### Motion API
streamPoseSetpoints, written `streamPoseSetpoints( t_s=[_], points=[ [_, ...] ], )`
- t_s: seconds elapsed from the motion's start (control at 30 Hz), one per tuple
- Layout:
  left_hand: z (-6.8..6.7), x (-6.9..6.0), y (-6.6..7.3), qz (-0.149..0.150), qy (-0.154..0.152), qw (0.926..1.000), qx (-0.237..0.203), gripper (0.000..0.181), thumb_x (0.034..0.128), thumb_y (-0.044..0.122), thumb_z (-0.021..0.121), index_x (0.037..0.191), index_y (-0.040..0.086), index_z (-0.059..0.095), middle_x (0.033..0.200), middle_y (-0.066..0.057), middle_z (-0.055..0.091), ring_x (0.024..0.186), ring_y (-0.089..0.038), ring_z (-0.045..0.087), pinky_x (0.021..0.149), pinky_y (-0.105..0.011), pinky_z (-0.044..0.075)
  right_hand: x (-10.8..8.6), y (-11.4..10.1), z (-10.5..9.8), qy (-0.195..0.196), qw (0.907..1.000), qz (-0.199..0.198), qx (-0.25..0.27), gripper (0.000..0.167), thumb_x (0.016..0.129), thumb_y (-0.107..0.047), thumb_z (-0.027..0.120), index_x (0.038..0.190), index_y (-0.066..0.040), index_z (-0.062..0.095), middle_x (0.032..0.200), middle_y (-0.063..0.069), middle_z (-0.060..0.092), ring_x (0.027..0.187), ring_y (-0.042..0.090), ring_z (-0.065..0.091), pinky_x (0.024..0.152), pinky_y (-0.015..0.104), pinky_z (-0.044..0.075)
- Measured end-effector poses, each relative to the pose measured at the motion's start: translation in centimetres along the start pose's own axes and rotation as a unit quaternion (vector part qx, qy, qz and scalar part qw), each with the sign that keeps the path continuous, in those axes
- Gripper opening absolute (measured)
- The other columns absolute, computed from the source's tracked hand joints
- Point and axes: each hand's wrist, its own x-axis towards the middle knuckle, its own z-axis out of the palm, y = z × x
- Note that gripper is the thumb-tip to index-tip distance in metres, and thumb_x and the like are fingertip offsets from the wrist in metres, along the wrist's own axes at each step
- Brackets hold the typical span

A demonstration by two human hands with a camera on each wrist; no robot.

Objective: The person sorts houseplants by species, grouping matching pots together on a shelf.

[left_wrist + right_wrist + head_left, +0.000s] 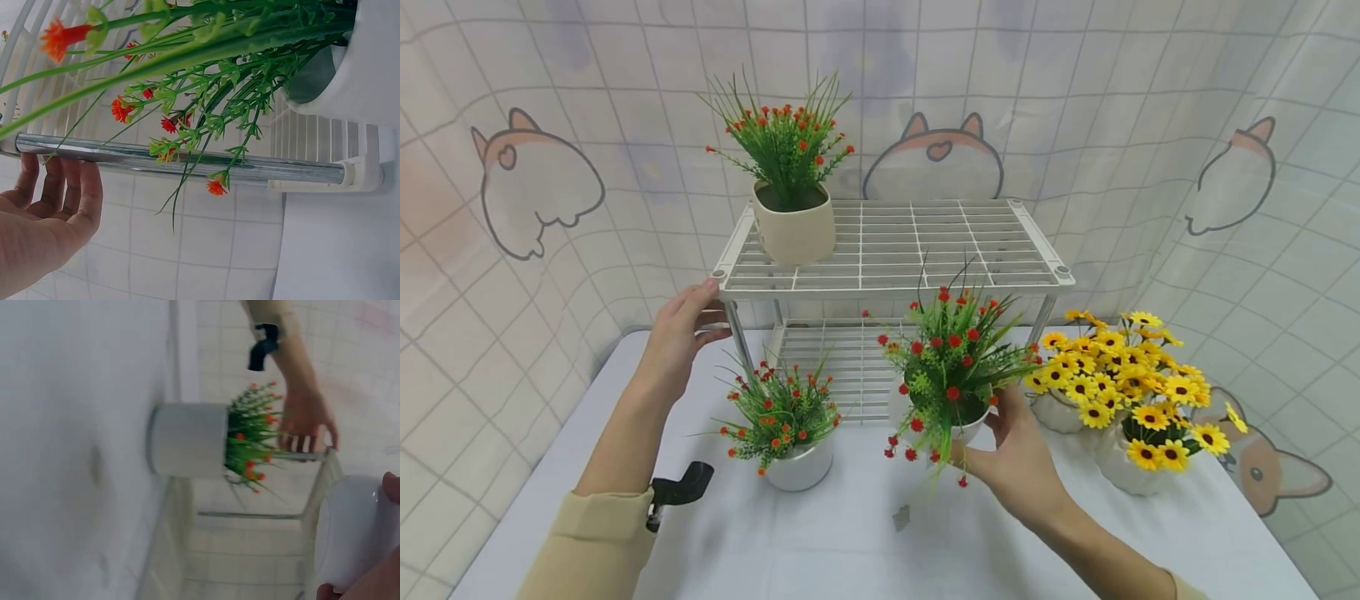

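My right hand (1018, 462) holds a white pot (353, 531) of green grass and red flowers (951, 358) raised above the table, in front of the rack. In the right wrist view, only parts of its fingers show around the pot. My left hand (673, 342) grips the front left corner of a white two-tier wire rack (887, 293), its bent fingers (90, 194) against the metal post (206, 164). On the top tier, at the left, stands a cream pot (797, 233) with orange-red flowers. Another white pot (801, 468) with orange-red flowers sits on the table before the rack's left side.
Two pots of yellow daisies (1150, 392) stand right of the rack. The lower wire tier (850, 375) is partly hidden by the plants. A white cloth covers the table (820, 558), with a small grey patch on it. A tiled-pattern curtain (647, 50) hangs behind.
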Motion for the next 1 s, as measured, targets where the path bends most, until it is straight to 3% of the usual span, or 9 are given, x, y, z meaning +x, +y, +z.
streamPoseSetpoints(
  t_s=[0.1, 0.3, 0.4, 0.67, 0.8, 1.0],
  points=[
    [0.1, 0.1, 0.1, -0.003, 0.002, 1.0, 0.004, 0.045, 0.1074, 0.05, 0.048, 0.128, 0.011, 0.057, 0.119, -0.01, 0.056, 0.109, -0.02, 0.058, 0.09, -0.026, 0.052, 0.9, -1.6, -0.7, 0.0, 0.9992, -0.041, -0.003, 0.09, 0.083, -0.003, 0.084, 0.155, -0.01, 0.032, 0.152, 0.006, 0.043, 0.136, 0.025, 0.045, 0.107, 0.022, 0.041],
    [0.1, 0.2, 0.2, -0.004, -0.002, 1.0, 0.005, 0.052, 0.1082, 0.049, 0.047, 0.134, 0.003, 0.054, 0.119, -0.008, 0.057, 0.109, -0.019, 0.057, 0.09, -0.026, 0.051, 3.5, -4.7, -1.5, 0.009, 0.9935, -0.113, 0.012, 0.096, 0.084, 0.002, 0.082, 0.16, -0.02, 0.028, 0.156, -0.001, 0.038, 0.138, 0.022, 0.044, 0.11, 0.029, 0.041],
    [0.0, 0.3, 0.3, -0.005, -0.002, 1.0, -0.004, 0.05, 0.1083, 0.047, 0.048, 0.132, 0.004, 0.055, 0.116, -0.006, 0.059, 0.109, -0.02, 0.058, 0.091, -0.027, 0.051, 5.1, -6.1, -1.8, 0.021, 0.9911, -0.13, 0.019, 0.093, 0.084, 0.001, 0.081, 0.158, -0.019, 0.027, 0.155, 0.0, 0.039, 0.139, 0.02, 0.043, 0.112, 0.033, 0.039],
    [0.2, 0.3, 0.4, -0.009, -0.001, 1.0, 0.001, 0.051, 0.1086, 0.046, 0.048, 0.134, 0.002, 0.053, 0.117, -0.005, 0.058, 0.11, -0.02, 0.058, 0.092, -0.027, 0.051, 9.6, -8.7, -2.3, 0.025, 0.9965, -0.079, -0.001, 0.083, 0.088, -0.027, 0.083, 0.152, -0.017, 0.03, 0.148, 0.002, 0.042, 0.134, 0.02, 0.049, 0.11, 0.041, 0.043],
    [0.1, 0.2, 0.4, -0.006, 0.0, 1.0, -0.007, 0.048, 0.1085, 0.045, 0.049, 0.132, 0.004, 0.054, 0.116, -0.006, 0.059, 0.108, -0.019, 0.059, 0.091, -0.027, 0.051, 12.2, -9.2, -1.7, 0.018, 0.9991, -0.039, 0.001, 0.088, 0.085, -0.027, 0.086, 0.152, -0.019, 0.03, 0.146, 0.003, 0.044, 0.131, 0.021, 0.05, 0.104, 0.043, 0.048],
    [0.1, 0.0, 0.2, -0.004, 0.0, 0.9999, -0.011, 0.052, 0.1088, 0.044, 0.048, 0.136, 0.0, 0.052, 0.115, -0.006, 0.058, 0.109, -0.02, 0.059, 0.091, -0.026, 0.052, 15.5, -9.6, -0.1, 0.014, 0.9993, -0.014, -0.032, 0.093, 0.084, -0.025, 0.087, 0.154, -0.015, 0.027, 0.146, 0.009, 0.042, 0.132, 0.023, 0.049, 0.099, 0.043, 0.051]
  ],
)
